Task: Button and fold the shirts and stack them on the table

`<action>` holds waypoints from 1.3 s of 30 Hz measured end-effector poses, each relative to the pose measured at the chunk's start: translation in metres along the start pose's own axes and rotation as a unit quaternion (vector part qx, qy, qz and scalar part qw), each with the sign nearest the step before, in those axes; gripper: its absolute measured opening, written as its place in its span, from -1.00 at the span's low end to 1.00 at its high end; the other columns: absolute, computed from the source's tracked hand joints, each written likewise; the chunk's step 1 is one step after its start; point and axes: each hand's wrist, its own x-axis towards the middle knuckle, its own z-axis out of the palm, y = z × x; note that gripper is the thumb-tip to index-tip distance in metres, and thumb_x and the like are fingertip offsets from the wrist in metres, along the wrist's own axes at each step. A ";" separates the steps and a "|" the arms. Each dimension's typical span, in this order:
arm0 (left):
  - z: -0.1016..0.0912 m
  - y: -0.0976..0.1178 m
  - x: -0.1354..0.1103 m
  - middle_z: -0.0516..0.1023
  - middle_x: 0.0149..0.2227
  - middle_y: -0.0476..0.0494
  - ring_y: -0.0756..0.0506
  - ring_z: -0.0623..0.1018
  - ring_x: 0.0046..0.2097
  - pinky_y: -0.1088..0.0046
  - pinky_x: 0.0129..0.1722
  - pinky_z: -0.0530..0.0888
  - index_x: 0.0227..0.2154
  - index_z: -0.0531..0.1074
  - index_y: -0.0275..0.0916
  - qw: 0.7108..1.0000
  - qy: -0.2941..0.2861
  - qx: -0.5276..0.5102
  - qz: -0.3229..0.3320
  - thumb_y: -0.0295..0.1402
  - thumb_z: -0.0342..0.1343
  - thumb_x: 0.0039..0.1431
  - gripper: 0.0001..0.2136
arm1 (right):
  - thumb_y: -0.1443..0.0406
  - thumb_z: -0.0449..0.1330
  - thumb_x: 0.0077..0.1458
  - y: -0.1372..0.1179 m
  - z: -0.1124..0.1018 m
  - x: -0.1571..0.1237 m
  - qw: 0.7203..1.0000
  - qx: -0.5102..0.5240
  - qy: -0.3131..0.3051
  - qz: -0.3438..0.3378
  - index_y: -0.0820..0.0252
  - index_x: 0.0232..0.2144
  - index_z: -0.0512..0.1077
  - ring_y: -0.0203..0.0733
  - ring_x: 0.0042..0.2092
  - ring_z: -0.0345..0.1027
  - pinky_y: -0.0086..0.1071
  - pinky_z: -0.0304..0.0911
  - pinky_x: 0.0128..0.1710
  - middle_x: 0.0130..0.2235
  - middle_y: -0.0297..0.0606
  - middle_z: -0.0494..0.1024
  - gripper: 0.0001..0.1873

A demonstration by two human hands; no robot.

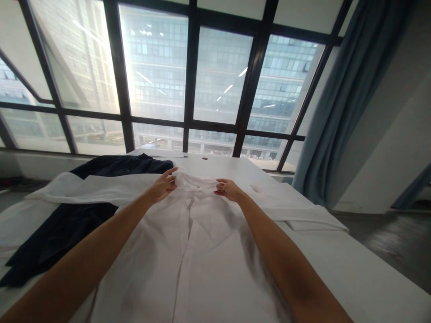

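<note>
A white button-front shirt point(208, 251) lies spread on the table, its collar end away from me and its front placket running toward me. At the left side of the collar, my left hand point(164, 186) pinches the fabric. My right hand point(229, 189) grips the collar's right side between thumb and fingers. One sleeve stretches out to the left over dark cloth, and the other lies to the right with its cuff near the table edge.
Dark navy garments point(124, 165) lie at the left, partly under the white sleeve. The white table point(336, 255) reaches toward large black-framed windows point(155, 67). A blue curtain point(336, 107) hangs at the right beside a pale wall.
</note>
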 end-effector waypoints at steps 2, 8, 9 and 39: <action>0.000 0.001 0.000 0.52 -0.30 0.00 0.03 0.52 -0.31 0.54 -0.31 0.47 0.01 0.40 -0.15 1.000 -0.008 0.028 0.002 -0.70 0.31 -0.37 -0.27 | 0.53 0.33 -0.27 -0.004 -0.001 -0.002 0.998 0.053 -0.041 -0.020 0.17 -0.26 0.38 -0.32 -0.40 0.40 -0.30 0.44 -0.26 -0.44 -0.43 0.48 -0.55; 0.004 -0.006 0.001 0.46 -0.40 0.07 0.04 0.51 -0.39 0.48 -0.33 0.47 0.08 0.31 -0.21 0.984 0.036 0.172 -0.008 -0.56 0.40 -0.28 -0.25 | 0.60 0.31 -0.43 -0.005 0.008 0.001 0.986 0.111 -0.104 -0.062 0.11 -0.22 0.36 -0.30 -0.37 0.41 -0.35 0.39 -0.32 -0.39 -0.46 0.53 -0.37; 0.005 -0.008 0.001 0.46 -0.43 0.08 0.04 0.50 -0.42 0.48 -0.36 0.46 0.11 0.27 -0.21 0.979 0.045 0.195 -0.021 -0.55 0.40 -0.28 -0.21 | 0.62 0.29 -0.47 -0.004 0.010 0.003 0.985 0.116 -0.101 -0.072 0.11 -0.21 0.37 -0.30 -0.38 0.41 -0.39 0.36 -0.34 -0.38 -0.46 0.53 -0.33; 0.016 -0.014 0.002 0.50 -0.23 -0.04 0.01 0.52 -0.31 0.47 -0.29 0.52 0.18 0.27 -0.10 0.998 0.030 0.047 0.033 -0.68 0.32 -0.36 -0.10 | 0.45 0.13 -0.14 -0.003 0.047 -0.015 0.868 -0.316 0.225 -0.310 0.22 -0.23 0.44 -0.16 -0.17 0.32 -0.23 0.25 -0.04 -0.20 -0.18 0.44 -0.66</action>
